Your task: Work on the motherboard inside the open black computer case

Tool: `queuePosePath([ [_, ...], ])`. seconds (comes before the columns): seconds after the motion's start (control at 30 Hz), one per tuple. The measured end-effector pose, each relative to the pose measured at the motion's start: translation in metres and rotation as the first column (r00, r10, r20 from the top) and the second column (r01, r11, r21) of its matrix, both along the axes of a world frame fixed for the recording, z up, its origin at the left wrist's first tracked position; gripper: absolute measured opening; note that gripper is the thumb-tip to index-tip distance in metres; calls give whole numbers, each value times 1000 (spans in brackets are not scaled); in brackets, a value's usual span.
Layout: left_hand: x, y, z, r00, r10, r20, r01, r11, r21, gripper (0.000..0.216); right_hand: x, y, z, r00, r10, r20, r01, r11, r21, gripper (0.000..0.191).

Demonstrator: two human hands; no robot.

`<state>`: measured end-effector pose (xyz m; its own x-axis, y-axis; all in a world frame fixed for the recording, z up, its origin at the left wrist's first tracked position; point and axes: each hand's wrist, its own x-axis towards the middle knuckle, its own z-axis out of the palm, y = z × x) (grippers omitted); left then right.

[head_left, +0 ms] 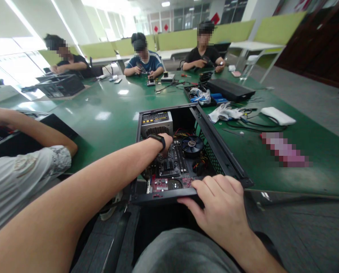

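An open black computer case [215, 144] lies flat at the near edge of the green table [109, 113]. Inside it I see a grey power supply [156, 123], a motherboard [172, 167] and a round black cooler fan [192, 145]. My left hand [166, 144], a dark band on its wrist, reaches down into the case onto the motherboard; its fingers are curled and mostly hidden. My right hand [217, 204] is closed over the near rim of the case, fingers wrapped on the edge.
A neighbour's arm and grey sleeve [30, 159] sit close on my left. White gloves [225, 112], cables, a white box [277, 115] and a black flat unit [230, 89] lie right of the case. Three people work at the table's far side.
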<state>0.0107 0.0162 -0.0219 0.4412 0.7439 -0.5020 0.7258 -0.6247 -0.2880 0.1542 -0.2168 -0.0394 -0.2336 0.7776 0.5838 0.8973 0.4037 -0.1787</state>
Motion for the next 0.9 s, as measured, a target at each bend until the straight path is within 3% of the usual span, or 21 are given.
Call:
queuePosePath([
  [0.63, -1, 2, -2, 999, 34, 25, -34, 999, -5, 53, -1, 0, 1, 1000, 1, 11, -1, 1000, -6, 28],
  [0.9, 0, -2, 5, 998, 56, 25, -54, 998, -44, 59, 0, 0, 3, 1000, 3, 10, -3, 1000, -18, 27],
])
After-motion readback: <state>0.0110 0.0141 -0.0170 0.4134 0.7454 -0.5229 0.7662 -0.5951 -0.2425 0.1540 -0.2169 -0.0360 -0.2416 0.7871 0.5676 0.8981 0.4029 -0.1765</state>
